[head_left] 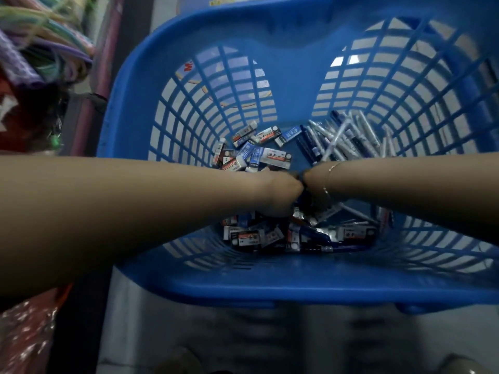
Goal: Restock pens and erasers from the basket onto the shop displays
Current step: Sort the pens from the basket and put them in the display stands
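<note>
A deep blue plastic basket (270,282) fills the view. On its floor lie several boxed erasers (270,156) and several blue and white pens (344,139); more erasers (248,236) and pens (348,248) lie nearer to me. Both my forearms reach down into the basket and meet over the middle of its floor. My left hand (280,195) and my right hand (314,194), which has a thin bracelet at the wrist, dip into the pile side by side. Their fingers point down and are hidden, so any grip is unseen.
The basket's lattice walls rise steeply on all sides around my arms. Coloured hoops (54,41) hang on a display at the upper left. Red wrapped goods (24,333) sit at the lower left. Pale floor (189,333) shows below the basket.
</note>
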Demonstrator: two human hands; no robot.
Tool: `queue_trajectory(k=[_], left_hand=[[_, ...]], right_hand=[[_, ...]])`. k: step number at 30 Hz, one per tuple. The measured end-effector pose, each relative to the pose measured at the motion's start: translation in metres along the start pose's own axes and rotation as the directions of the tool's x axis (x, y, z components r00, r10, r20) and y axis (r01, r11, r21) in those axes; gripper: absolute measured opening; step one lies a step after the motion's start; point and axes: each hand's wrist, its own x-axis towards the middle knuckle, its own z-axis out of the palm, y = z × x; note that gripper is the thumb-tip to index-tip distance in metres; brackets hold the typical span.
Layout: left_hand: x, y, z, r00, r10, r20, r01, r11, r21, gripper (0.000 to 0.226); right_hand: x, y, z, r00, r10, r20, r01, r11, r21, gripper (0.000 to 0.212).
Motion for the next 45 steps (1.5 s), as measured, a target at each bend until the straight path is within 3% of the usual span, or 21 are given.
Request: queue_trajectory(k=[4, 8, 12, 15, 17, 19, 21, 24, 27, 30, 32, 35, 36, 38, 41, 43, 45], left_hand=[[0.009, -0.005, 0.001, 0.999, 0.011, -0.041, -0.015, 0.995, -0.098, 0.037], [-0.006, -0.014, 0.004, 0.978, 0.123, -0.167, -0.145, 0.981, -0.126, 0.05], [-0.011, -0.01, 0.005, 0.967, 0.235, -0.093, -0.226, 0.969, 0.105, 0.039], [-0.008, 0.0, 0.01, 0.982, 0.188, -0.017, -0.172, 0.929, 0.329, 0.039], [-0.007, 0.003, 0.013, 0.992, 0.126, -0.004, -0.116, 0.928, 0.354, 0.034], [-0.006, 0.0, 0.006, 0.998, 0.066, 0.006, -0.066, 0.975, 0.21, 0.029], [-0.003, -0.008, -0.009, 0.997, 0.044, 0.058, -0.041, 0.998, -0.058, 0.025], [-0.006, -0.02, -0.035, 0.999, 0.035, -0.019, -0.04, 0.918, -0.395, 0.016], [-0.008, -0.024, -0.052, 0.99, -0.03, -0.137, -0.041, 0.872, -0.488, 0.017], [-0.004, -0.029, -0.061, 0.956, -0.101, -0.274, -0.026, 0.906, -0.422, 0.025], [0.001, -0.034, -0.061, 0.904, -0.208, -0.373, 0.082, 0.942, -0.325, 0.044], [0.009, -0.035, -0.052, 0.831, -0.422, -0.363, 0.266, 0.874, -0.407, 0.026], [0.014, -0.034, -0.047, 0.825, -0.473, -0.309, 0.325, 0.845, -0.425, 0.021], [0.026, -0.029, -0.037, 0.831, -0.522, -0.193, 0.395, 0.798, -0.456, 0.021], [0.042, -0.027, -0.028, 0.822, -0.553, -0.132, 0.409, 0.736, -0.539, 0.022], [0.05, -0.026, -0.025, 0.822, -0.557, -0.117, 0.395, 0.706, -0.588, 0.018], [0.052, -0.023, -0.026, 0.831, -0.547, -0.099, 0.358, 0.664, -0.656, 0.021]], right_hand=[[0.015, 0.006, 0.007, 0.993, 0.0, 0.115, -0.012, 0.995, 0.103, 0.035], [0.017, 0.017, 0.019, 0.991, 0.058, 0.121, -0.089, 0.959, 0.268, 0.033], [0.017, 0.021, 0.018, 0.99, 0.041, 0.133, -0.082, 0.944, 0.321, 0.03], [0.015, 0.022, 0.012, 0.992, 0.052, 0.111, -0.088, 0.931, 0.353, 0.012], [0.013, 0.025, 0.009, 0.993, 0.041, 0.107, -0.086, 0.887, 0.453, 0.012], [0.009, 0.03, 0.009, 0.993, -0.03, 0.118, -0.046, 0.801, 0.596, 0.011], [0.005, 0.036, 0.007, 0.986, -0.12, 0.117, -0.01, 0.657, 0.754, 0.01], [-0.001, 0.045, 0.006, 0.983, -0.164, 0.086, 0.012, 0.521, 0.853, 0.009], [-0.009, 0.055, 0.002, 0.987, -0.13, 0.096, -0.04, 0.382, 0.923, 0.015], [-0.021, 0.073, -0.006, 0.985, -0.012, 0.171, -0.159, 0.315, 0.936, 0.026], [-0.029, 0.089, -0.007, 0.967, 0.191, 0.169, -0.224, 0.312, 0.923, 0.031], [-0.036, 0.103, 0.003, 0.91, 0.372, 0.183, -0.32, 0.35, 0.881, 0.026], [-0.037, 0.102, 0.008, 0.9, 0.385, 0.204, -0.355, 0.378, 0.855, 0.023], [-0.035, 0.094, 0.014, 0.894, 0.417, 0.163, -0.386, 0.534, 0.752, 0.024], [-0.036, 0.067, 0.018, 0.904, 0.394, 0.164, -0.416, 0.726, 0.548, 0.028], [-0.04, 0.054, 0.015, 0.888, 0.381, 0.257, -0.459, 0.765, 0.453, 0.03], [-0.047, 0.054, 0.012, 0.842, 0.362, 0.401, -0.527, 0.71, 0.467, 0.029]])
